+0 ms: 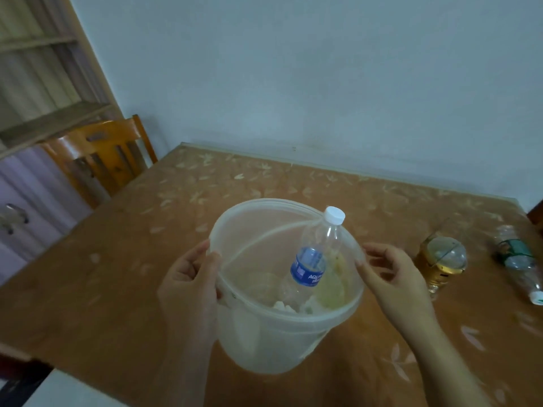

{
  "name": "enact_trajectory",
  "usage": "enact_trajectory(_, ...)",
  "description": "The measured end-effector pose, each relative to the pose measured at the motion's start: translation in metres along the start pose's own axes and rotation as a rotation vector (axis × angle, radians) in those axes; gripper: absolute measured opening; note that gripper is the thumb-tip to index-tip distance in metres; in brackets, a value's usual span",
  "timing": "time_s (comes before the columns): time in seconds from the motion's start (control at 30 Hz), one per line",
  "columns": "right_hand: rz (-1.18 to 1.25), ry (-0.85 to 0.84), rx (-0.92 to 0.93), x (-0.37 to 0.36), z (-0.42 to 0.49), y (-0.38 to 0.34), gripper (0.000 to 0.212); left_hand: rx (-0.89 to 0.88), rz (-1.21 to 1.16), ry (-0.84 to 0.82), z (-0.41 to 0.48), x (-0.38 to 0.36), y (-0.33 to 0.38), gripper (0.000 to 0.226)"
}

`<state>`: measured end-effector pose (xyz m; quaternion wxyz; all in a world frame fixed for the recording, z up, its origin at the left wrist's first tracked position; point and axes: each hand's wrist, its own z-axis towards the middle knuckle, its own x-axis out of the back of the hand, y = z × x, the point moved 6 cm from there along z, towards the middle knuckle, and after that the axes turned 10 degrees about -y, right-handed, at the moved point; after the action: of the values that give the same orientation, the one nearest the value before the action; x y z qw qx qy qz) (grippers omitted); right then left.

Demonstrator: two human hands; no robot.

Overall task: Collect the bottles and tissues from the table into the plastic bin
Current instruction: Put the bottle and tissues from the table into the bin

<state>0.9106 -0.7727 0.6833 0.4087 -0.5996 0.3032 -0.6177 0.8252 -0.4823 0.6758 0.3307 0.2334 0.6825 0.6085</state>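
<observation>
A translucent white plastic bin (264, 339) is held above the table's near part. My left hand (191, 280) grips its left rim, thumb over the edge. My right hand (390, 274) is at the right rim with fingers spread, fingertips touching or nearly touching it. Inside the bin a clear bottle with a blue label (311, 259) leans, its white cap sticking out above the far rim. White tissue (283, 306) and a yellowish crushed bottle (333, 289) lie at the bottom. On the table to the right lie a gold-labelled bottle (440, 261) and a green-labelled clear bottle (518, 261).
The table (117, 274) has a brown cloth with a pale leaf pattern and stands against a light blue wall. A wooden chair (100, 160) stands at the far left corner. A window frame is at the upper left.
</observation>
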Motion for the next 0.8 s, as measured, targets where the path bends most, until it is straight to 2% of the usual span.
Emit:
enact_trajectory(0.17,0.229,-0.123,-0.130,-0.016,-0.024,0.023,0.015,-0.027,0.052,-0.002,-0.025,0.009,-0.001,0.021)
enact_trajectory(0.3,0.313,-0.073,-0.208,-0.019,-0.056,0.030,0.017,0.000,0.072,-0.060,-0.038,0.017,-0.003,0.017)
enact_trajectory(0.47,0.280,0.023,-0.248,-0.018,-0.098,0.015,0.021,0.057,0.037,-0.140,-0.044,0.034,-0.005,0.019)
enact_trajectory(0.6,0.275,0.113,-0.289,-0.039,-0.146,-0.006,0.020,0.072,0.108,-0.294,-0.040,0.067,-0.005,0.020)
enact_trajectory(0.8,0.232,0.298,-0.374,-0.112,-0.227,-0.040,0.023,-0.012,0.402,-0.583,-0.022,0.148,-0.006,0.024)
